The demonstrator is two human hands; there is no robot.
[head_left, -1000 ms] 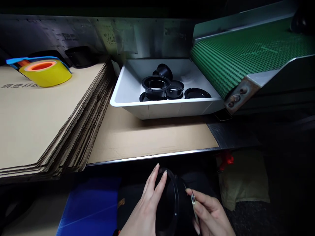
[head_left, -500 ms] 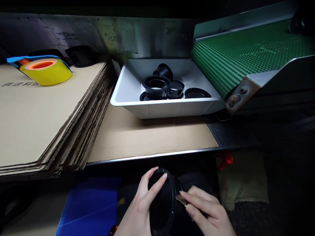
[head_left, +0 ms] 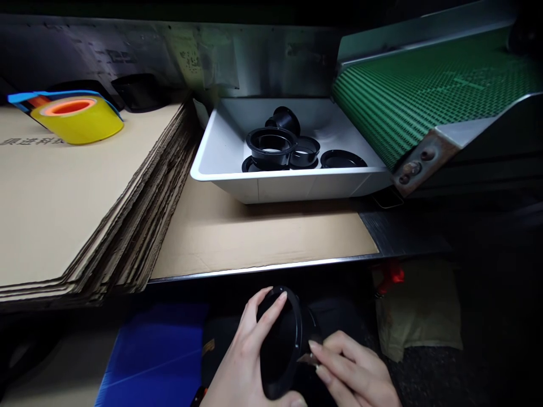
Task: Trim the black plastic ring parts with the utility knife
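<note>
My left hand [head_left: 250, 353] grips a black flanged plastic ring [head_left: 298, 325], its fingers over the near rim and the thumb low at the bottom. The ring is tilted on its side below the table edge. In my right hand [head_left: 358, 367] a small metal blade [head_left: 307, 358] is pinched between thumb and fingers. Its tip lies against or very near the ring's flange, on the right side; actual contact I cannot make out. The far part of the ring blends into the dark background.
A white bin [head_left: 237, 183] with several black rings [head_left: 271, 147] stands on a cardboard sheet [head_left: 254, 237]. Stacked cardboard [head_left: 63, 198] at left carries a yellow tape roll [head_left: 85, 124]. A green conveyor belt [head_left: 424, 90] slopes down to the bin. A blue panel [head_left: 156, 356] is below.
My right hand has moved the blade down and slightly left along the ring's flange. The left hand keeps its hold, with its thumb now showing and the ring slightly turned.
</note>
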